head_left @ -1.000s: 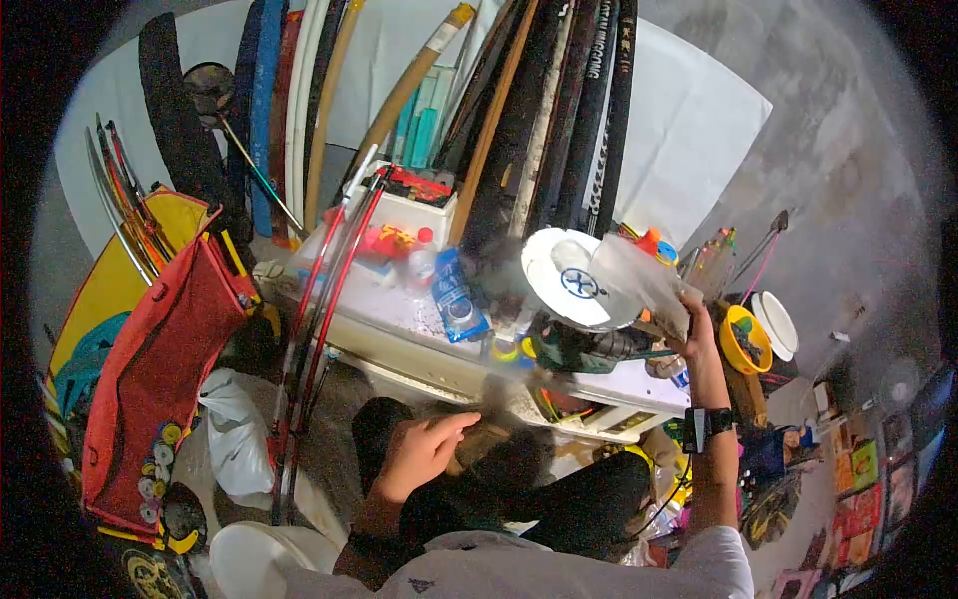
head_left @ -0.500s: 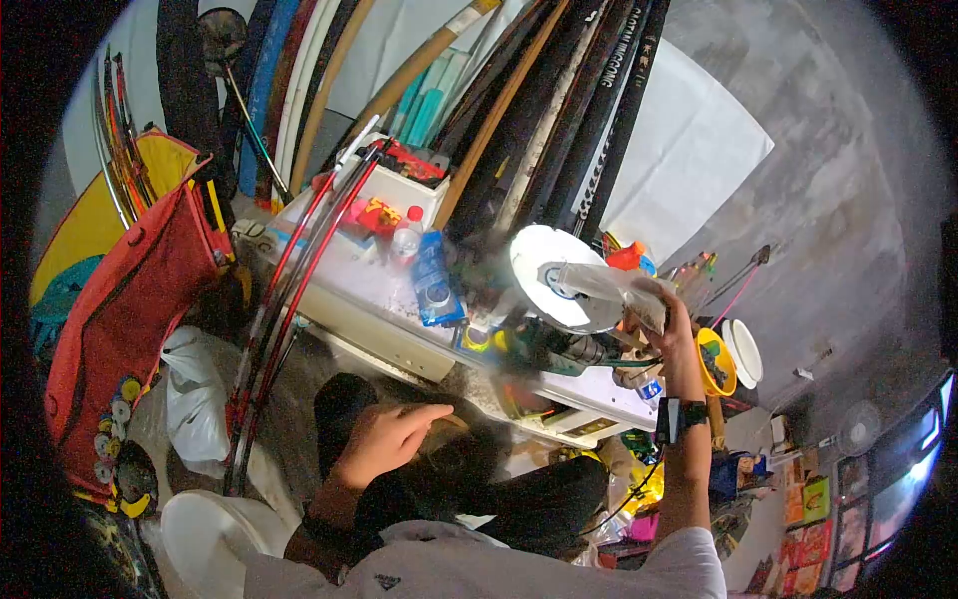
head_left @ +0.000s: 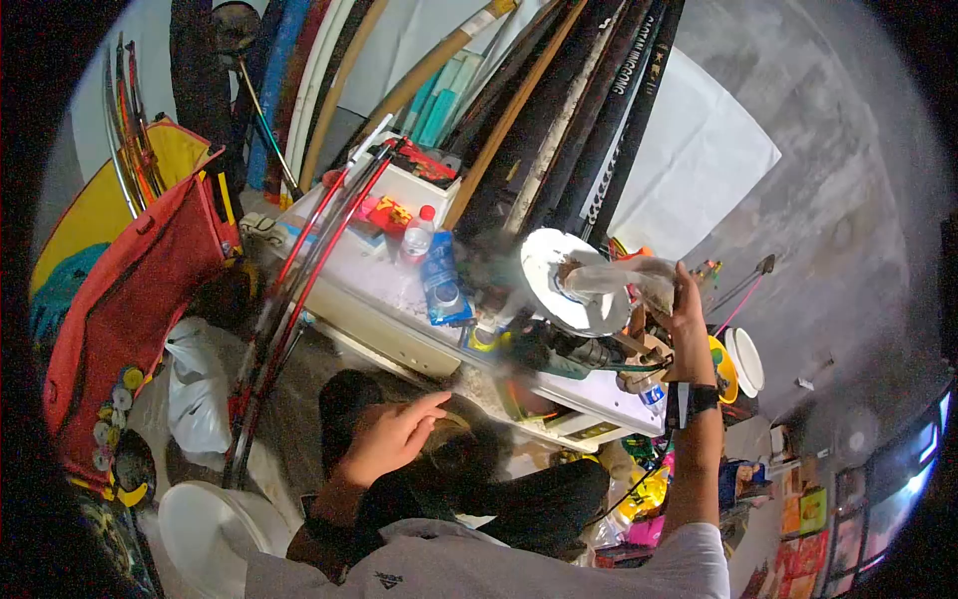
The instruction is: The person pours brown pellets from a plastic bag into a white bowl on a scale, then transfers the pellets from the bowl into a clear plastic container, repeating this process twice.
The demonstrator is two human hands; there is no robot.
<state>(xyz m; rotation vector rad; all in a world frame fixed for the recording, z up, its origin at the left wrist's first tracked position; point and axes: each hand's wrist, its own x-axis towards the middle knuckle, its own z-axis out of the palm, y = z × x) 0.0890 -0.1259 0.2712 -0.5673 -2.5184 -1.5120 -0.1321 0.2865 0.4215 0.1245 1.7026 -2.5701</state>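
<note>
My right hand (head_left: 684,307), raised at the right, grips a clear plastic bag (head_left: 639,278). The bag is tilted, its far end over a round white dish (head_left: 544,262) above the workbench. A small patch of brown material (head_left: 567,272) shows in the dish near the bag's mouth. My left hand (head_left: 394,435) is over my lap, index finger stretched out and the others partly bent, with nothing visible in it. Below the dish is a dark machine (head_left: 579,349), partly blurred.
On the white bench (head_left: 364,285) stand a red-capped bottle (head_left: 418,238) and a blue packet (head_left: 440,280). Red rods (head_left: 307,265) lean before its left end. A white bucket (head_left: 205,534) and red bag (head_left: 135,319) are at the left; long poles stand behind the bench.
My right hand has shifted slightly right and up with the bag. Brown material now shows in the dish. My left hand has barely moved; the view has shifted slightly.
</note>
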